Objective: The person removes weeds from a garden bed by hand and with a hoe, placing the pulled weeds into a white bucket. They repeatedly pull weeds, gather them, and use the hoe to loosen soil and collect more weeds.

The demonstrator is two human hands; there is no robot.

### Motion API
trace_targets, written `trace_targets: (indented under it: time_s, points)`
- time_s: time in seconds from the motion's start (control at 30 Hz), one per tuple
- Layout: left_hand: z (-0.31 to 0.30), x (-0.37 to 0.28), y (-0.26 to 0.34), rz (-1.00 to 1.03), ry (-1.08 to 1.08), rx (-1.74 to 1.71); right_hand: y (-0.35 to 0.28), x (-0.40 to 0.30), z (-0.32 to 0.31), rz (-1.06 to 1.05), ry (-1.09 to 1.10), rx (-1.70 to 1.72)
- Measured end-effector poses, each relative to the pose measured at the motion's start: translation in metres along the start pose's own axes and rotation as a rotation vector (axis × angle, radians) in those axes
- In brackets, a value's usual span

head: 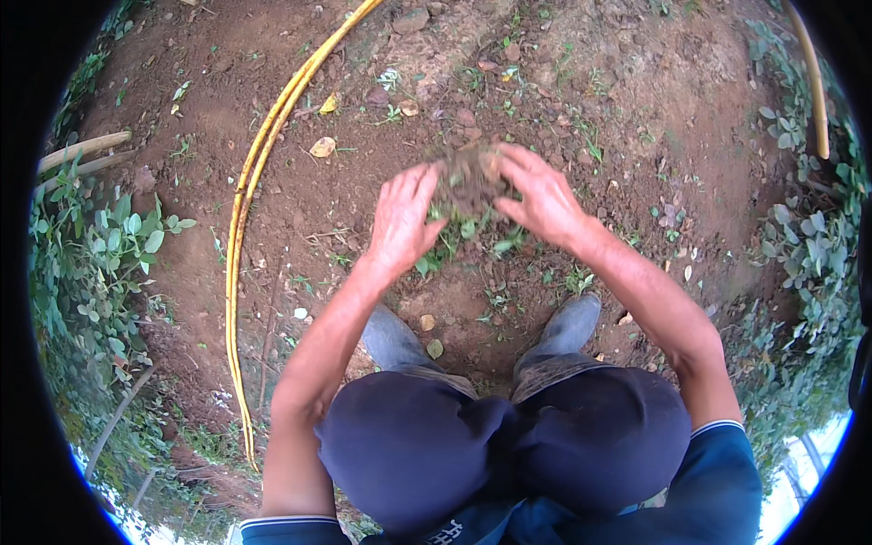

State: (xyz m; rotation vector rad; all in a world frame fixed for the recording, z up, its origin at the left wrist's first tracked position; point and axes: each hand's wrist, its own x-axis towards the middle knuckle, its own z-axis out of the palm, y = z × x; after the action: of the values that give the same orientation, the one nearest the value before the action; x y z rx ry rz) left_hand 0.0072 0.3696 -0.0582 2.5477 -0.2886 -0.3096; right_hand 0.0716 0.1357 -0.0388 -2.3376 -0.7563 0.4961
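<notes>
Over the brown soil, my left hand (pixel 405 218) and my right hand (pixel 541 194) reach forward with palms turned partly towards each other. Between them is a motion-blurred clump of soil and plant bits (pixel 470 178). The fingertips of both hands are at its edges; blur hides whether they grip it. Each thumb stands apart from its fingers. Green leafy weeds (pixel 466 231) lie just below the clump, close to both thumbs.
Two yellow rods (pixel 238 218) curve along the ground on the left. Leafy shrubs (pixel 102 259) border the left side, with more bushes (pixel 811 259) at right. Wooden poles (pixel 85 151) jut in at left, and another pole (pixel 812 82) at upper right. My grey boots (pixel 565 327) stand below the hands.
</notes>
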Motion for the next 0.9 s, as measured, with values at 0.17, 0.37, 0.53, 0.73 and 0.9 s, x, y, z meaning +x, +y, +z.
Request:
trace_targets:
  time_s: [0.17, 0.37, 0.53, 0.73, 0.9]
  points:
    - [-0.012, -0.032, -0.013, 0.061, 0.037, -0.158, 0.008, -0.033, -0.017, 0.075, 0.124, 0.073]
    - [0.009, -0.117, 0.008, -0.095, -0.209, 0.101, -0.015, -0.154, -0.005, 0.197, -0.231, -0.173]
    - [0.027, -0.072, 0.028, -0.343, -0.181, -0.035, -0.015, -0.151, 0.007, 0.432, -0.167, -0.108]
    - [0.01, 0.014, 0.054, -0.326, -0.059, -0.244, -0.038, -0.04, 0.028, 0.373, 0.125, 0.242]
    - [-0.046, 0.056, 0.039, -0.293, 0.02, -1.035, -0.041, 0.017, -0.015, 0.108, 0.427, 0.495]
